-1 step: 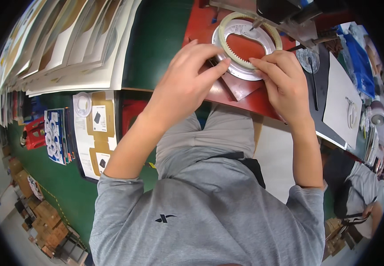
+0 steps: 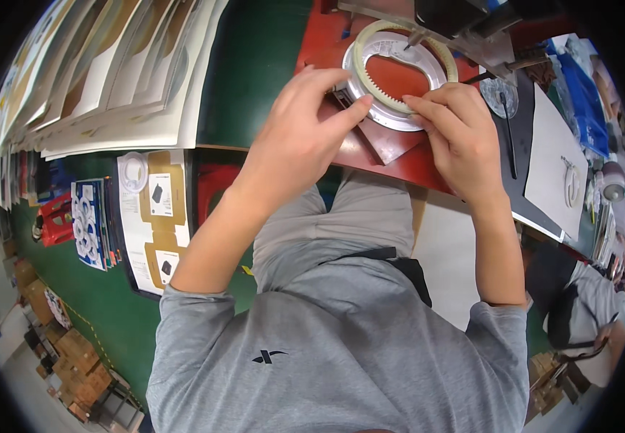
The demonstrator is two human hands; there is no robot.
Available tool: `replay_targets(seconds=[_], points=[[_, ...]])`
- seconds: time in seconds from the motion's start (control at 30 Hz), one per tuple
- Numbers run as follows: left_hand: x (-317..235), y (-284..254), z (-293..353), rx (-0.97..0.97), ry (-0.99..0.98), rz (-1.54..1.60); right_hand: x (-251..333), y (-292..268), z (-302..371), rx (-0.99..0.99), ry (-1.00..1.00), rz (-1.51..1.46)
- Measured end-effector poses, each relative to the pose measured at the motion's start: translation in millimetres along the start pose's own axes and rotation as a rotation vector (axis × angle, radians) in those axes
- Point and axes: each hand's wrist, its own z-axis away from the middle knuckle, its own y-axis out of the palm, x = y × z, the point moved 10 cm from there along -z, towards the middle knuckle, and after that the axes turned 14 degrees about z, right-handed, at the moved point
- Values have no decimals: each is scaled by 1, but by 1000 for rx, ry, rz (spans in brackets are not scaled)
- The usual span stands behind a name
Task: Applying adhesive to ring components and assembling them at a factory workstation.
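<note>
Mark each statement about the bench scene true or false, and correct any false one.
1. The right hand touches the toothed ring. True.
2. The surface under the rings is green. False: the table there is red.
3. The big sheets are left of the left hand. True.
4. Both hands wear gloves. False: both are bare.
5. The white ring covers the toothed ring. False: the toothed ring overlaps the white one.

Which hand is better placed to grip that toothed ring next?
Probably the right hand: its fingers appear to meet the toothed ring at its near edge. The left hand has its thumb and forefinger spread beside the silvery ring.
</note>
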Motion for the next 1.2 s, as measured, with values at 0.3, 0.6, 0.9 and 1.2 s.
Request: replay_targets(seconds=[0.3,0.6,0.9,1.2], points=[[10,-9,7,-158,-156,232,16,0,1,-40,111,-10],[19,-12,-3,-326,-206,243,20,2,2,-17,196,-2],[30,-1,-27,-367,-152,91,18,3,3,2,205,-5],[45,0,-22,-500,-247,378,14,5,9,18,174,99]])
